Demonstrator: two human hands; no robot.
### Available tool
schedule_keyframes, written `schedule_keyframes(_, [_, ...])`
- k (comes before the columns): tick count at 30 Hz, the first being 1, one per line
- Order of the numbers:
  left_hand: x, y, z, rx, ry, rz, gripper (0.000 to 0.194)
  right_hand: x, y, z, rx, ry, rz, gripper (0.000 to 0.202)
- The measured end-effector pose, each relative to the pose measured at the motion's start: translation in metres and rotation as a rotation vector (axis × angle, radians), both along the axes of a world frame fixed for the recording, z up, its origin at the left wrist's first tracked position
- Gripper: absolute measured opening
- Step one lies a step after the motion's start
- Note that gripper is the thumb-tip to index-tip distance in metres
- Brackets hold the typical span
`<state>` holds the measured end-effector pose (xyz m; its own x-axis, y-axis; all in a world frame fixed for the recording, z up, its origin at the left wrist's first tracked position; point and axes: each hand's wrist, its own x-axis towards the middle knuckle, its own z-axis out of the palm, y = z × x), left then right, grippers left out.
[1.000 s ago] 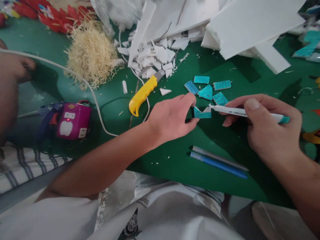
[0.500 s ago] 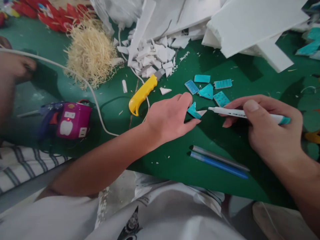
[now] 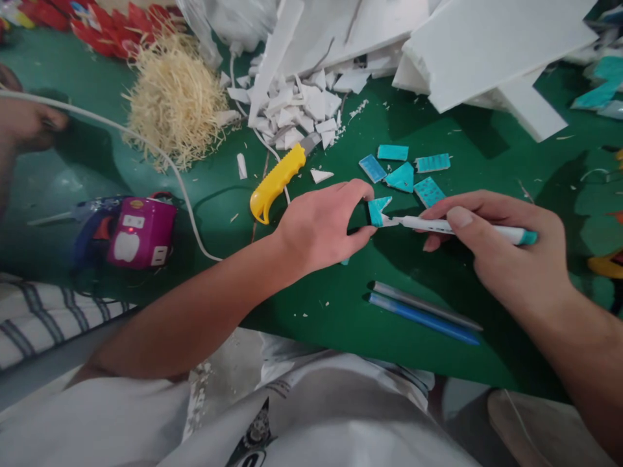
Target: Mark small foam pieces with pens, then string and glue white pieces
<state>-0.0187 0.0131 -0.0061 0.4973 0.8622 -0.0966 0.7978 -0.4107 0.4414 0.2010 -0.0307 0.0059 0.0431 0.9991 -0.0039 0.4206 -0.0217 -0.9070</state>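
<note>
My left hand pinches a small foam piece between thumb and fingers. That piece is coloured turquoise over most of its face, with a white tip pointing right. Held in my right hand is a white marker with a turquoise end; its tip meets or nearly meets the white part. Just beyond lie several coloured foam pieces, among them a turquoise triangle, a striped one and a dotted one. A sliver of turquoise shows beneath my left hand.
A blue pen and a grey pen lie near the front edge. A yellow utility knife has its blade out by white foam scraps. Straw, a cable, a magenta power adapter and another person's hand are left.
My right hand has moved left, bringing the marker tip to the foam piece's white part. The piece has turned slightly in my left hand's fingers.
</note>
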Motion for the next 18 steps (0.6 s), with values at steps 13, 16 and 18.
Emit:
schedule_keyframes(13, [-0.002,0.002,-0.001,-0.021,-0.049,-0.021,0.033,0.001,0.000,-0.011,0.020,-0.021,0.030,0.023])
schedule_keyframes(16, [-0.003,0.002,-0.002,-0.019,-0.049,-0.021,0.033,0.001,0.001,-0.010,0.018,-0.012,0.026,0.018])
schedule_keyframes(18, [-0.003,0.002,-0.001,-0.019,-0.035,-0.017,0.032,0.001,0.000,-0.009,0.008,-0.009,0.023,0.014])
